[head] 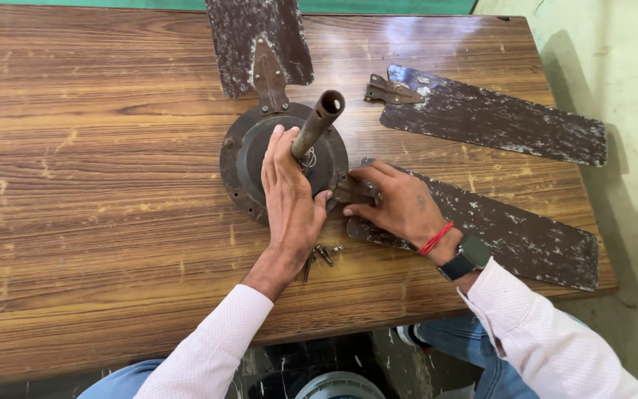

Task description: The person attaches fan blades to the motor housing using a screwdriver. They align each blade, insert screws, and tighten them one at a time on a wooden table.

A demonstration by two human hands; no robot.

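A rusty brown ceiling-fan motor hub [241,151] lies on the wooden table [90,185], its downrod pipe [319,120] sticking up toward me. My left hand [287,193] rests flat on the hub beside the pipe. My right hand [400,205] presses on a worn dark fan blade [526,240], holding its metal bracket [354,190] against the hub's edge. Another blade [260,37] is fixed to the hub's far side.
A third, loose blade [496,114] with its bracket lies at the right rear of the table. A few dark screws [323,255] lie near the front edge by my left wrist. The table's right edge meets a pale wall.
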